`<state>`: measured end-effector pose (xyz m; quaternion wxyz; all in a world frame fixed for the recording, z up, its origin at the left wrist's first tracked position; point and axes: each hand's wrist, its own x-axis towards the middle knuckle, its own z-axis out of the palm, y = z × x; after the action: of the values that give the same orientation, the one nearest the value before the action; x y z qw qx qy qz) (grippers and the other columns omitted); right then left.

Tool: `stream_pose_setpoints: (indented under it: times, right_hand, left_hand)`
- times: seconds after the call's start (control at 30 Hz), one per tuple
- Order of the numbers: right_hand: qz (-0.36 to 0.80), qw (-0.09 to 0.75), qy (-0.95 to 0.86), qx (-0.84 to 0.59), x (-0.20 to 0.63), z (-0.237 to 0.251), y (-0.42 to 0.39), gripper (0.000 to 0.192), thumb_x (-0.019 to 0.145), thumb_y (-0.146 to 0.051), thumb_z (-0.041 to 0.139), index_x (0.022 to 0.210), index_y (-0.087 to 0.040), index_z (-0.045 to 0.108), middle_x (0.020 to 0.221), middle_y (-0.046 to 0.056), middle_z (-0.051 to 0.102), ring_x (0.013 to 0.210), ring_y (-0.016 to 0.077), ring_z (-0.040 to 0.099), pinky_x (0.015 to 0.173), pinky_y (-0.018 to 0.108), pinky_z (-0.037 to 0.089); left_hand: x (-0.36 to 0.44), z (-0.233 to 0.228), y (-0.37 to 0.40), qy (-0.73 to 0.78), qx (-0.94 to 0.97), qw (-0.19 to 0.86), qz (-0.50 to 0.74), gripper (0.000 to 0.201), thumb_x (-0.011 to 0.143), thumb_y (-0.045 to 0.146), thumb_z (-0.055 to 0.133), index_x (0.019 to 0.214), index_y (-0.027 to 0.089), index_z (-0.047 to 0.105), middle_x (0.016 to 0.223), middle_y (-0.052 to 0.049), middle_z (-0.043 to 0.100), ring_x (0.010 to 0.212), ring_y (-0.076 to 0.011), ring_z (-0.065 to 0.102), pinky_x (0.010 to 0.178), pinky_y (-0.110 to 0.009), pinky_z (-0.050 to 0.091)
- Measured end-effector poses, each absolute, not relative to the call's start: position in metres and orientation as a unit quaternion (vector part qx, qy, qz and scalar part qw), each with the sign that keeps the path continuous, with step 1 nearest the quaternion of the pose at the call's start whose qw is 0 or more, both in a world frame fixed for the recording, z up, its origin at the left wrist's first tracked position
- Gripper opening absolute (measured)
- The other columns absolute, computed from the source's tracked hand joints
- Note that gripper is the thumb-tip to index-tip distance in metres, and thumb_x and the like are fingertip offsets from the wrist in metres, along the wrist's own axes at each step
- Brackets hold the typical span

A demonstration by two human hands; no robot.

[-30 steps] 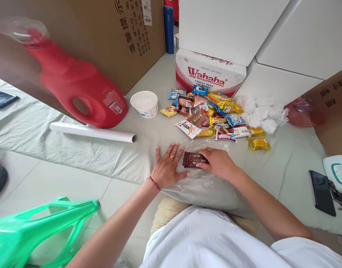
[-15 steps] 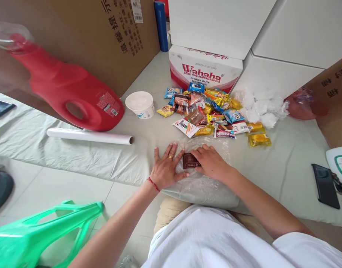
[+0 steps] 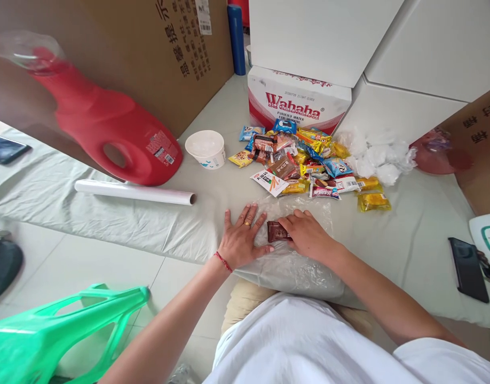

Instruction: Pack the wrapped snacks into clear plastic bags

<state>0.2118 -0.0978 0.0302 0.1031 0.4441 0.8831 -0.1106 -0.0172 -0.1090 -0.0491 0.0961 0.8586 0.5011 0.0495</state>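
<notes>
My left hand (image 3: 242, 238) lies flat with fingers spread on the left part of a sheet of clear plastic film (image 3: 305, 269). Just right of its thumb is a brown wrapped snack (image 3: 277, 231) resting on the film. My right hand (image 3: 309, 232) has its fingers curled over the snack's right end, which they hide. Beyond both hands a heap of small packaged snacks (image 3: 285, 165) in several colours covers the table. A white packet with a picture of sticks (image 3: 269, 182) lies at the heap's near edge.
A white paper bowl (image 3: 205, 149), a roll of cling film (image 3: 135, 192) and a large red bottle (image 3: 117, 133) are on the left. Behind the heap stands a Wahaba-type water carton (image 3: 299, 101). Crumpled clear plastic (image 3: 383, 157) and a black phone (image 3: 468, 269) are right. A green stool (image 3: 69, 330) stands below.
The whole view has shifted slightly. The brown snack's upper face now shows more of its lettering, with my right hand still over its right end. My left hand stays spread on the film.
</notes>
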Motion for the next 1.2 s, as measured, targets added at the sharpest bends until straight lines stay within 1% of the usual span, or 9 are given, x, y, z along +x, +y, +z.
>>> stream_pose_setpoints:
  times: [0.17, 0.37, 0.53, 0.63, 0.8, 1.07, 1.2]
  right_hand:
    - [-0.108, 0.108, 0.886, 0.437, 0.222, 0.031, -0.1, 0.048, 0.091, -0.021, 0.065, 0.137, -0.015, 0.056, 0.12, 0.015, 0.069, 0.113, 0.0322, 0.055, 0.092, 0.044, 0.039]
    - [-0.117, 0.101, 0.886, 0.436, 0.23, 0.028, -0.101, 0.05, 0.09, -0.021, 0.067, 0.139, -0.016, 0.056, 0.122, 0.015, 0.068, 0.113, 0.0321, 0.054, 0.09, 0.042, 0.04]
    - [-0.123, 0.093, 0.881, 0.447, 0.23, 0.027, -0.103, 0.048, 0.091, -0.025, 0.068, 0.137, -0.016, 0.057, 0.122, 0.014, 0.068, 0.112, 0.0318, 0.054, 0.091, 0.043, 0.04]
    - [-0.122, 0.087, 0.877, 0.457, 0.227, 0.027, -0.104, 0.048, 0.091, -0.028, 0.069, 0.135, -0.015, 0.058, 0.12, 0.015, 0.068, 0.112, 0.0325, 0.054, 0.091, 0.043, 0.04]
    - [-0.118, 0.096, 0.873, 0.464, 0.228, 0.027, -0.105, 0.046, 0.091, -0.028, 0.069, 0.134, -0.016, 0.057, 0.121, 0.015, 0.067, 0.112, 0.032, 0.054, 0.09, 0.042, 0.04]
    - [-0.121, 0.102, 0.871, 0.466, 0.232, 0.025, -0.105, 0.047, 0.092, -0.027, 0.068, 0.136, -0.015, 0.056, 0.121, 0.015, 0.066, 0.113, 0.031, 0.053, 0.091, 0.041, 0.039]
    - [-0.127, 0.102, 0.871, 0.463, 0.235, 0.024, -0.104, 0.048, 0.092, -0.027, 0.067, 0.137, -0.015, 0.055, 0.122, 0.015, 0.066, 0.114, 0.0312, 0.053, 0.092, 0.041, 0.039]
  left_hand:
    - [-0.017, -0.051, -0.109, 0.504, 0.857, 0.093, 0.049, 0.096, 0.085, 0.08, 0.05, 0.161, 0.024, 0.032, 0.17, -0.017, 0.021, 0.155, -0.0436, 0.023, 0.119, -0.077, 0.002]
    - [-0.018, -0.048, -0.109, 0.506, 0.854, 0.109, 0.043, 0.098, 0.085, 0.084, 0.046, 0.161, 0.024, 0.032, 0.17, -0.017, 0.019, 0.155, -0.0422, 0.024, 0.119, -0.078, 0.0]
    - [-0.018, -0.043, -0.109, 0.513, 0.85, 0.11, 0.043, 0.092, 0.09, 0.08, 0.04, 0.162, 0.023, 0.031, 0.17, -0.016, 0.018, 0.155, -0.0401, 0.027, 0.118, -0.078, 0.002]
    - [-0.017, -0.043, -0.109, 0.513, 0.852, 0.1, 0.044, 0.088, 0.091, 0.076, 0.042, 0.161, 0.023, 0.032, 0.17, -0.017, 0.02, 0.154, -0.041, 0.028, 0.118, -0.079, 0.004]
    - [-0.022, -0.044, -0.108, 0.524, 0.845, 0.1, 0.038, 0.089, 0.091, 0.075, 0.045, 0.162, 0.023, 0.03, 0.169, -0.017, 0.022, 0.153, -0.0425, 0.029, 0.118, -0.078, 0.008]
    - [-0.045, -0.043, -0.11, 0.568, 0.816, 0.106, 0.009, 0.088, 0.093, 0.074, 0.042, 0.163, 0.022, 0.026, 0.17, -0.015, 0.02, 0.155, -0.041, 0.026, 0.118, -0.079, 0.006]
    - [-0.045, -0.042, -0.11, 0.569, 0.815, 0.112, -0.002, 0.087, 0.093, 0.073, 0.043, 0.162, 0.022, 0.029, 0.17, -0.015, 0.02, 0.155, -0.041, 0.025, 0.118, -0.079, 0.005]
